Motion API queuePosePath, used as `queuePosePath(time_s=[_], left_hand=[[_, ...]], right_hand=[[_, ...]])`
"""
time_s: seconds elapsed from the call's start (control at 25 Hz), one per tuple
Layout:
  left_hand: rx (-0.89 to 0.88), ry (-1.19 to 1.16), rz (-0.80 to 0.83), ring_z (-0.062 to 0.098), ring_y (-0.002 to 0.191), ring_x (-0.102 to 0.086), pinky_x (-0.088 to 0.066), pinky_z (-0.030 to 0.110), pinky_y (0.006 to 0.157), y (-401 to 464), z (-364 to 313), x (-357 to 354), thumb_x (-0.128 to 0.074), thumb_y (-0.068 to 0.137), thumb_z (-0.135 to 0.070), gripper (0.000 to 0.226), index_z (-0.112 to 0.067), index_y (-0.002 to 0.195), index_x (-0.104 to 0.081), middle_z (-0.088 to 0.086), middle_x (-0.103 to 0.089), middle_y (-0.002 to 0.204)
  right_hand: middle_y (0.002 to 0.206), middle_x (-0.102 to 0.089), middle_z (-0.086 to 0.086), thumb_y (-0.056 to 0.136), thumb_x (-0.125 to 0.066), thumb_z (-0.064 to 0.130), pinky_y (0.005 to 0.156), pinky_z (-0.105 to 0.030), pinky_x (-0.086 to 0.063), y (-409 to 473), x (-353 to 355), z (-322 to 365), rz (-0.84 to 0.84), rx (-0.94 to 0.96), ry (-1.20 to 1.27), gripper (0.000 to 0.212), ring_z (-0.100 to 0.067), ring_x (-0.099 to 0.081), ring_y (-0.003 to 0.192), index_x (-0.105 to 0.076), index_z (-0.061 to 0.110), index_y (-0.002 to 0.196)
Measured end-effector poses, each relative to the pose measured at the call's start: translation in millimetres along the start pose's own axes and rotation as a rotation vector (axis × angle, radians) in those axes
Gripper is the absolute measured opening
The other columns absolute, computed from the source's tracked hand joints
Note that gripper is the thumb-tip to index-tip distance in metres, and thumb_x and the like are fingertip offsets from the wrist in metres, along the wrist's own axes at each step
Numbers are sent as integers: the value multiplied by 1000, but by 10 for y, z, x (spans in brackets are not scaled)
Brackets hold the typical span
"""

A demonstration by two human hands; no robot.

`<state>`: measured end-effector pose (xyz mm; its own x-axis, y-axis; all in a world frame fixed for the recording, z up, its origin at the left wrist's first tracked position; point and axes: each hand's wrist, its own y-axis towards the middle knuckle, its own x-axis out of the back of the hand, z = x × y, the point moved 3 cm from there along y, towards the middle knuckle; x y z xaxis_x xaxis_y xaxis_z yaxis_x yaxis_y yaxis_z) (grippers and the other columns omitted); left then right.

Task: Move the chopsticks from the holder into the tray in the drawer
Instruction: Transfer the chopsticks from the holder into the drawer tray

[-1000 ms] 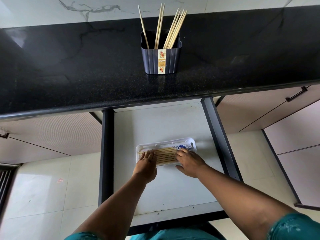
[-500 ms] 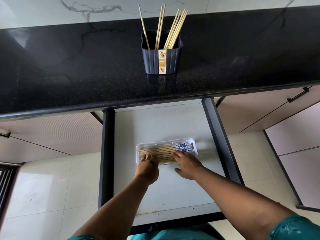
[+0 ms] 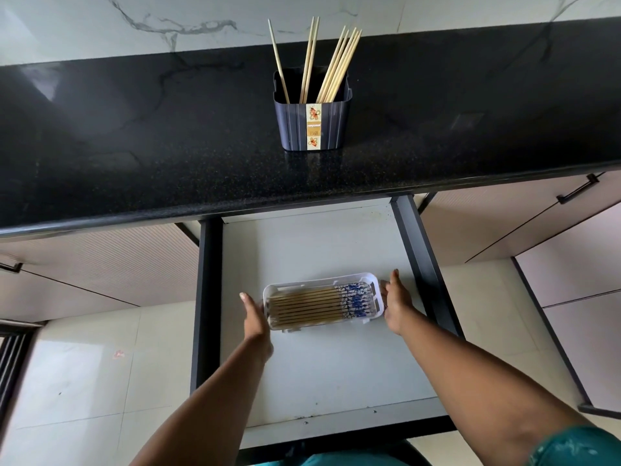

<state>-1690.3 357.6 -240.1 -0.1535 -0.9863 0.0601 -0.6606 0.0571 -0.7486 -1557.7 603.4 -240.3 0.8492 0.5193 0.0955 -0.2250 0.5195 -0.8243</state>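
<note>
- Two batches of chopsticks show: a row lying flat in the white tray [image 3: 376,309] on the drawer [image 3: 302,250] floor, patterned blue ends to the right, and plain chopsticks in the holder [image 3: 337,67] standing upright in the dark holder [image 3: 312,124] on the black countertop [image 3: 134,146]
- Left hand [image 3: 257,317] lies flat against the tray's left end, fingers straight; right hand [image 3: 396,306] does the same at the right end, so both bracket the tray with extended fingers rather than clench it
- Neither hand holds a chopstick
- Judging by look, the sticks are thin, stiff and light, likely to roll or slide on smooth plastic; best pinched as a small bundle near the top ends that stick out of the holder, then laid lengthwise
- The tray looks light and would shift easily on the smooth drawer floor, so steadying both ends makes sense
- Roughly half the work seems left, given what stands in the holder
- Hard to make out: the exact count in each batch, whether palms press the tray walls or merely touch them, and the holder's depth
- The drawer's near edge is partly hidden by the arms and clothing
</note>
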Motion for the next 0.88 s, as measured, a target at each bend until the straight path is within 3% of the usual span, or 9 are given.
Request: queuePosePath(time_s=[0.08,0.12,0.24,0.4,0.6,0.72,0.88], left_hand=[[-24,56,-12,22,101,-59,-37,36,102,-50,43,-41,-13,91,-70,79,-19,94,-73,7,-68,104],[-39,64,-15,22,100,-60,-39,34,99,-62,41,-38,-14,91,-69,76,-23,90,-74,6,-69,102],[-74,157,5,23,102,-61,-37,30,89,-3,-14,34,-14,94,-64,69,-28,83,-72,8,-70,105],[-62,179,72,25,114,-56,-39,35,100,98,-67,27,-17,93,-66,67,-25,97,-70,9,-64,120],[-19,167,49,25,114,-55,-37,32,96,117,-72,-22,-20,91,-69,72,-18,112,-66,11,-61,126],[5,154,23,29,125,-49,-34,37,105,121,-28,-32,-21,88,-72,80,-15,132,-56,13,-54,137],[-46,236,-166,34,130,-46,-34,42,108,78,72,5,-21,89,-70,80,-13,134,-52,15,-51,140]], right_hand=[[135,-56,-14,93,-28,66,107,-49,-42,20,-51,-59,39,6,-122,73,-31,-56,123,-53,12,136],[139,-54,-13,93,-28,67,109,-49,-40,15,-67,-77,21,33,-178,74,-32,-53,126,-50,14,138],[138,-56,-13,92,-29,68,108,-46,-41,10,-61,-85,-19,63,-203,72,-32,-54,124,-54,17,136],[134,-59,-12,92,-29,67,106,-45,-44,78,-39,-75,-36,91,-201,71,-32,-56,121,-57,17,132],[129,-61,-12,93,-27,66,102,-45,-46,64,-77,-60,-60,121,-230,69,-32,-57,116,-58,17,131],[122,-65,-13,92,-24,69,94,-40,-50,53,-77,-77,-109,142,-238,74,-33,-61,109,-63,15,123],[107,-70,-15,92,-14,70,78,-35,-47,-18,-25,-68,-238,186,-369,76,-34,-63,97,-66,15,92]])
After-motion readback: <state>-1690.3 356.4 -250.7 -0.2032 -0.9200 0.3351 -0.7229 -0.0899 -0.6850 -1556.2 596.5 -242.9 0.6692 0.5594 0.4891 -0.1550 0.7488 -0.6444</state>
